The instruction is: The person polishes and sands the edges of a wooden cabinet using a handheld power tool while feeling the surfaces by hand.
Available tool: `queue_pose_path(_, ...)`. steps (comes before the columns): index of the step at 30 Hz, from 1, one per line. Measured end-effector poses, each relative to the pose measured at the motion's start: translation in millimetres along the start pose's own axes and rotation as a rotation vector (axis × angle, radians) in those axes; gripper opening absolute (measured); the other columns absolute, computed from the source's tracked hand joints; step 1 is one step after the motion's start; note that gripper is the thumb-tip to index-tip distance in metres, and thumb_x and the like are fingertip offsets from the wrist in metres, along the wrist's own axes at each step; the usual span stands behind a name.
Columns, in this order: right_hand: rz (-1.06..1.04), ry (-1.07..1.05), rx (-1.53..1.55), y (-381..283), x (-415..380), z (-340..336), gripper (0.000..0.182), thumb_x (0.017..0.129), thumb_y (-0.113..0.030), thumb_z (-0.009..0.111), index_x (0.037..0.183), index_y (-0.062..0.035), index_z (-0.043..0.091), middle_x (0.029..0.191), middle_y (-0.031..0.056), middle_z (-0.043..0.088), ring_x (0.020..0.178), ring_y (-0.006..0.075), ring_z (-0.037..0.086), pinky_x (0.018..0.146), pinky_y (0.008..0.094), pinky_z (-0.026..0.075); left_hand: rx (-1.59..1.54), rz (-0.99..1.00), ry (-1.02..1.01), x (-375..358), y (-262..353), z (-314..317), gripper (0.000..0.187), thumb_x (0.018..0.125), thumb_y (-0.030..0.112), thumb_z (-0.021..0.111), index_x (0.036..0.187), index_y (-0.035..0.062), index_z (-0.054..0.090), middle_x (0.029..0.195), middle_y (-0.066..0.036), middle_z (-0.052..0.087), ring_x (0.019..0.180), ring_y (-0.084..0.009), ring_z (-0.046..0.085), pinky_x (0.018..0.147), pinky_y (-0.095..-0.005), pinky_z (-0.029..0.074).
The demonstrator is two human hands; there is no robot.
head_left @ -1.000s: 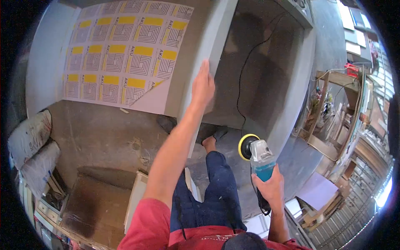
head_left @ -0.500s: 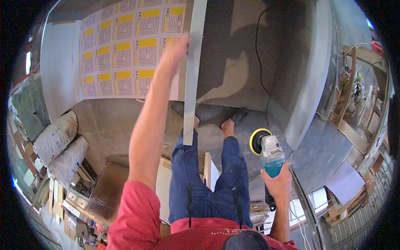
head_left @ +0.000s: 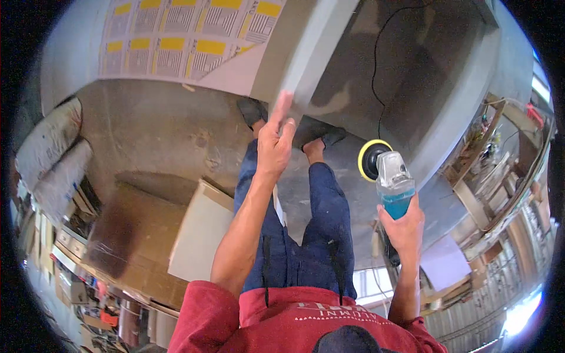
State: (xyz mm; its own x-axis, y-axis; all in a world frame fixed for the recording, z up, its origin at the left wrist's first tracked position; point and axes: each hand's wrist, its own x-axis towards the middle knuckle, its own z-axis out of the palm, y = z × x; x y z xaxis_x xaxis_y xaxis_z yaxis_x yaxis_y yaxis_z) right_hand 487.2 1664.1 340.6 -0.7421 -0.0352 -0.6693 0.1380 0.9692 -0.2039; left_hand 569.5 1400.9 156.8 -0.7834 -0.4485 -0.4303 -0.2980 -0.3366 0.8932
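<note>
My right hand (head_left: 402, 228) is wrapped round the body of a teal and silver power polisher (head_left: 395, 182). The polisher's round black pad with a yellow rim (head_left: 372, 160) faces left, off any surface. My left hand (head_left: 276, 140) has its fingers stretched out at the near end of a pale grey upright panel edge (head_left: 315, 53). Fingertips appear to rest on that edge, though they are slightly blurred. Nothing is gripped in the left hand.
Printed sheeting with yellow blocks (head_left: 176, 44) covers the surface left of the edge. A dark recess (head_left: 412, 65) lies to its right, crossed by a black cord (head_left: 376, 76). A cardboard box (head_left: 141, 235), a white board (head_left: 206, 229) and stuffed sacks (head_left: 53, 141) stand at left.
My left hand has come down along the panel edge toward me, and its fingers have straightened. The polisher in my right hand has risen slightly in view. The head view has shifted.
</note>
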Motion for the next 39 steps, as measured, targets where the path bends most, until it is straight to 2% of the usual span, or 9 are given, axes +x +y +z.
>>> queue_pose_path(2, -0.027, -0.016, -0.07, -21, 3, 0, 0.056, 0.078, -0.026, 0.086, 0.117, -0.0007, 0.056, 0.096, 0.027, 0.073, 0.095, 0.0493, 0.07, 0.08, 0.0521, 0.055, 0.097, -0.066, 0.125, -20, -14, -15, 0.059, 0.102, 0.005, 0.052, 0.16, 0.0014, 0.038, 0.164, -0.018, 0.042, 0.152, -0.0252, 0.039, 0.124, -0.0343, 0.027)
queue_pose_path(4, -0.131, 0.001, -0.123, -41, 5, 1, 0.055, 0.078, -0.026, 0.087, 0.116, -0.0011, 0.057, 0.096, 0.0273, 0.073, 0.095, 0.0492, 0.07, 0.079, 0.0526, 0.055, 0.436, -0.359, -0.054, -39, -24, -27, 0.061, 0.101, 0.005, 0.053, 0.161, 0.0034, 0.037, 0.165, -0.019, 0.04, 0.154, -0.0262, 0.038, 0.124, -0.0342, 0.028)
queue_pose_path(5, -0.178, 0.004, -0.171, -53, 6, 3, 0.055, 0.078, -0.027, 0.087, 0.115, -0.0005, 0.056, 0.096, 0.028, 0.073, 0.093, 0.0497, 0.07, 0.078, 0.0527, 0.055, 0.449, -0.182, -0.015, -54, -25, -27, 0.062, 0.1, 0.008, 0.053, 0.16, 0.0055, 0.038, 0.164, -0.02, 0.041, 0.153, -0.0291, 0.039, 0.124, -0.0356, 0.031)
queue_pose_path(10, -0.32, -0.035, -0.369, -108, 11, 22, 0.057, 0.077, -0.03, 0.087, 0.113, 0.0001, 0.055, 0.09, 0.0274, 0.071, 0.086, 0.0508, 0.068, 0.073, 0.053, 0.054, 0.381, -0.086, -0.035, -86, -16, -53, 0.062, 0.098, 0.007, 0.053, 0.159, 0.0061, 0.042, 0.161, -0.019, 0.046, 0.151, -0.0338, 0.041, 0.124, -0.0393, 0.033)
queue_pose_path(16, -0.415, -0.108, -0.548, -162, 12, 47, 0.055, 0.078, -0.031, 0.086, 0.11, -0.0016, 0.054, 0.085, 0.0251, 0.07, 0.082, 0.0482, 0.069, 0.072, 0.0529, 0.054, -0.07, -0.383, -0.045, -126, -21, -91, 0.053, 0.101, 0.005, 0.053, 0.153, 0.0039, 0.05, 0.145, -0.017, 0.064, 0.137, -0.0267, 0.059, 0.115, -0.0356, 0.043)
queue_pose_path(19, -0.429, -0.134, -0.656, -177, 11, 55, 0.054, 0.078, -0.031, 0.085, 0.11, -0.002, 0.053, 0.084, 0.0243, 0.07, 0.082, 0.0471, 0.07, 0.071, 0.0524, 0.054, -0.011, -0.373, 0.254, -152, -52, -98, 0.045, 0.1, 0.007, 0.055, 0.145, 0.0033, 0.058, 0.129, -0.017, 0.072, 0.121, -0.0263, 0.069, 0.105, -0.0343, 0.05)
queue_pose_path(25, -0.45, -0.217, -0.806, -196, 9, 64, 0.056, 0.079, -0.033, 0.085, 0.112, -0.002, 0.051, 0.086, 0.025, 0.071, 0.08, 0.0454, 0.071, 0.07, 0.0513, 0.056, 0.656, -0.691, 0.068, -211, -98, -123, 0.057, 0.095, 0.021, 0.064, 0.149, 0.0062, 0.054, 0.161, -0.024, 0.043, 0.149, -0.0451, 0.039, 0.121, -0.05, 0.035)
queue_pose_path(28, -0.439, -0.242, -0.877, -204, 6, 71, 0.057, 0.079, -0.034, 0.084, 0.111, -0.002, 0.05, 0.087, 0.0255, 0.071, 0.081, 0.0453, 0.072, 0.07, 0.0516, 0.056, 0.489, -0.719, 0.124, -217, -107, -112, 0.062, 0.093, 0.027, 0.066, 0.151, 0.008, 0.053, 0.167, -0.023, 0.032, 0.152, -0.0482, 0.032, 0.123, -0.0518, 0.033)
queue_pose_path(39, -0.45, -0.319, -0.938, -207, 4, 88, 0.056, 0.081, -0.038, 0.082, 0.109, -0.0036, 0.049, 0.087, 0.0229, 0.07, 0.078, 0.0444, 0.071, 0.071, 0.0518, 0.057, 0.526, -0.784, 0.107, -208, -106, -116, 0.061, 0.096, 0.03, 0.068, 0.153, 0.0142, 0.053, 0.17, -0.016, 0.03, 0.154, -0.0398, 0.033, 0.124, -0.0463, 0.033)
